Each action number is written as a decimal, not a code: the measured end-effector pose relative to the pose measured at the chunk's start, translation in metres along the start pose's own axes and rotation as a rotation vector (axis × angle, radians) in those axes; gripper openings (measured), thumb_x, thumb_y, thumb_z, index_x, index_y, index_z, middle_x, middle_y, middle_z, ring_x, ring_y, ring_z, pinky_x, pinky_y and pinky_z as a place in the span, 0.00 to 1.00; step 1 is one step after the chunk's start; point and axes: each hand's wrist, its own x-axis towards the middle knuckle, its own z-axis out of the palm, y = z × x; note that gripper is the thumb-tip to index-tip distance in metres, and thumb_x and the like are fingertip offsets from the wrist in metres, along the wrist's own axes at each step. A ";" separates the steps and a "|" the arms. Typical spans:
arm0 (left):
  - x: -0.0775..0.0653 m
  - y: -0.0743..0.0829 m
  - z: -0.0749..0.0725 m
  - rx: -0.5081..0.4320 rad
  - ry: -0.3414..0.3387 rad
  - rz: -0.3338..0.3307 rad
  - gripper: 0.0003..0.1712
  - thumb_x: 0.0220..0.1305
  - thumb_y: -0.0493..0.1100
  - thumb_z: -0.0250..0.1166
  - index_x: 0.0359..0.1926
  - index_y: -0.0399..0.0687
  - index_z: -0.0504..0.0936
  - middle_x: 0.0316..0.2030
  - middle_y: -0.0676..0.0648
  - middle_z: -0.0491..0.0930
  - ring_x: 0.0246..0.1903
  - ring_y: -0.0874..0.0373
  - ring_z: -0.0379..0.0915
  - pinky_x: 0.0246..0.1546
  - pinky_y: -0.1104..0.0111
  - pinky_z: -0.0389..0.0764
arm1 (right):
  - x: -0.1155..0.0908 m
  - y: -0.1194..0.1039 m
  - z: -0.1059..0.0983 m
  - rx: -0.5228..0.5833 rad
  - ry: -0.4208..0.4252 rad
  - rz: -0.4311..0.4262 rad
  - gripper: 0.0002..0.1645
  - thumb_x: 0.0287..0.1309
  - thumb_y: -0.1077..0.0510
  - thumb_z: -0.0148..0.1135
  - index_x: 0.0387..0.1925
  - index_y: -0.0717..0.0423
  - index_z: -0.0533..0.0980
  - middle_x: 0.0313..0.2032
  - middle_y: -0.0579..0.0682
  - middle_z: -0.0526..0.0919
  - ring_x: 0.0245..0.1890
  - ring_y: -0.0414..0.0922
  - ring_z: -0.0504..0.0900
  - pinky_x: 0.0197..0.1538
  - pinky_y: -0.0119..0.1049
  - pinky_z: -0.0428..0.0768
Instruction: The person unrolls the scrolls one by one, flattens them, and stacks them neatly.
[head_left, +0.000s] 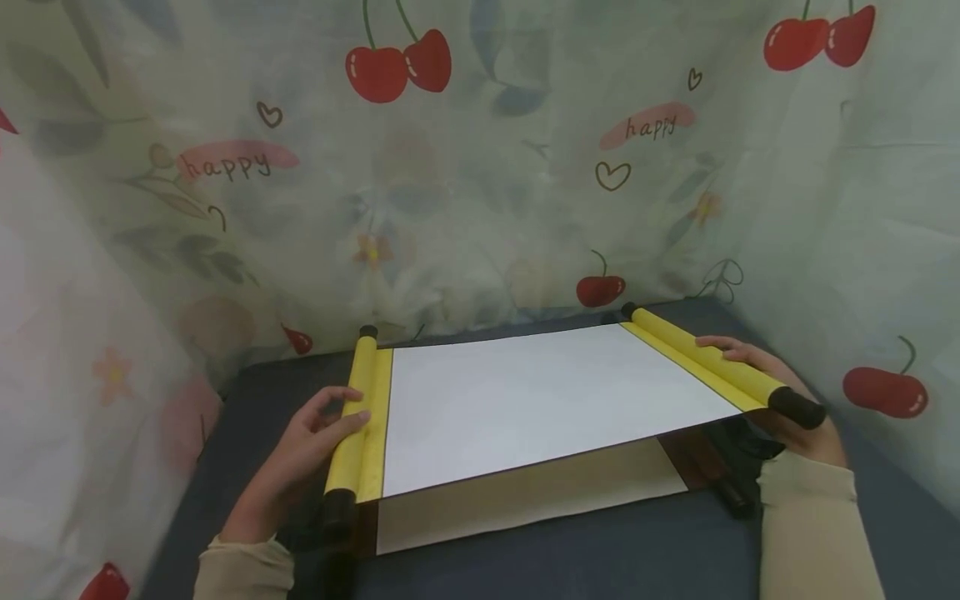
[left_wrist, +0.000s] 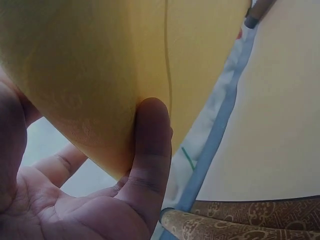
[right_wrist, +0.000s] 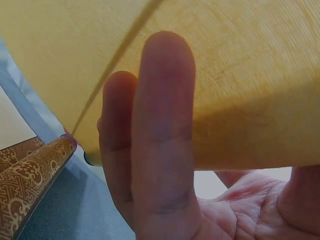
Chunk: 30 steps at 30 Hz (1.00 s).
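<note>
A blank scroll with white paper [head_left: 540,400] and yellow rollers is stretched open and held up above the dark table. On its left, my left hand [head_left: 303,442] grips the yellow roller [head_left: 352,433] between thumb and fingers. My right hand [head_left: 783,372] holds the other yellow roller [head_left: 701,354], fingers over its outer side. Both wrist views show the yellow underside from below; the left thumb [left_wrist: 151,135] presses on it, and two right-hand fingers [right_wrist: 165,115] lie against it. Black caps end the rollers.
Beneath lies a second open scroll with cream paper [head_left: 525,500] and brown patterned rollers, one roller [right_wrist: 37,182] seen in the right wrist view. A dark cloth covers the table [head_left: 570,550]. Cherry-printed curtains [head_left: 480,192] stand behind and at both sides.
</note>
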 end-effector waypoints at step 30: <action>0.007 -0.013 0.003 0.006 0.002 -0.035 0.29 0.76 0.49 0.67 0.69 0.46 0.67 0.43 0.39 0.87 0.35 0.51 0.87 0.37 0.62 0.87 | 0.007 0.003 -0.004 0.005 0.207 0.211 0.25 0.87 0.53 0.34 0.71 0.40 0.73 0.55 0.44 0.86 0.47 0.41 0.90 0.53 0.34 0.88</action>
